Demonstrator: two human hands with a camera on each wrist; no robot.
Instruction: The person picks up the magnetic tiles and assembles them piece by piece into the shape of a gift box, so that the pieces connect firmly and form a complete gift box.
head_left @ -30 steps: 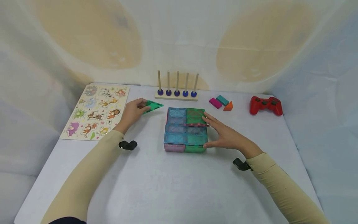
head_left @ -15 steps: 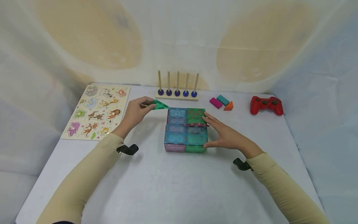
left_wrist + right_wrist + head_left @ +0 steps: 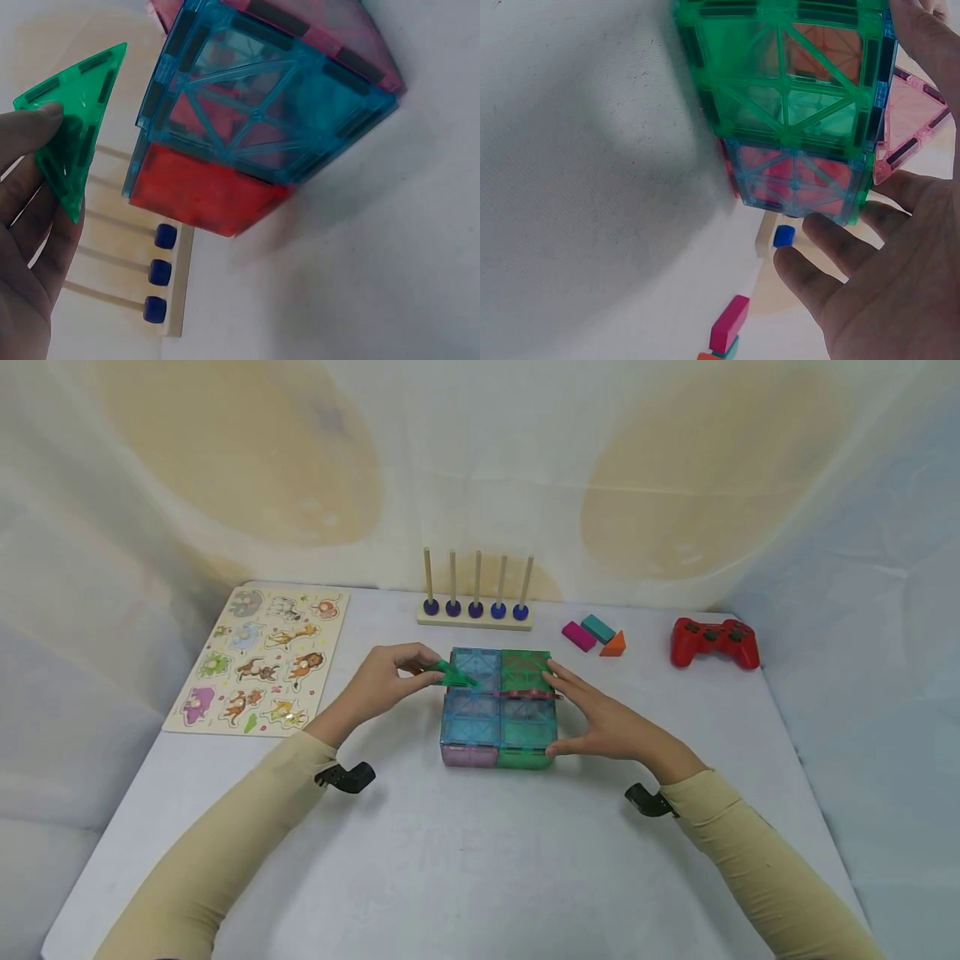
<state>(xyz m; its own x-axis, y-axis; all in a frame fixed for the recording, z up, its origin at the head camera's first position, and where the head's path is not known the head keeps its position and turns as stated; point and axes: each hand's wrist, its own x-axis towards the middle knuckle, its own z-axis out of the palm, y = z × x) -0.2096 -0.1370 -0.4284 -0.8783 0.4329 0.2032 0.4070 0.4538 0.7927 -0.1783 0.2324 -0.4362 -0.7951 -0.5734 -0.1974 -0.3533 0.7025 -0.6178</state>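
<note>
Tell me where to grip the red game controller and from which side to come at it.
Judging by its pose, take the red game controller by its narrow middle body, coming down from above. It lies flat on the table with buttons up and its two handle horns toward the near edge, so fingers could close front to back between them. Nothing touches it.

One tile box (image 3: 498, 710), one green triangle (image 3: 452, 674), five pegs (image 3: 476, 578), three blocks (image 3: 593, 634), one controller (image 3: 713, 642), one puzzle (image 3: 261, 647)

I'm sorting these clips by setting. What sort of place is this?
Probably a staged tabletop play set-up, not a home: a white table draped round with cloth, with toys laid out, an animal puzzle board, a peg rack and a magnetic-tile box.
</note>
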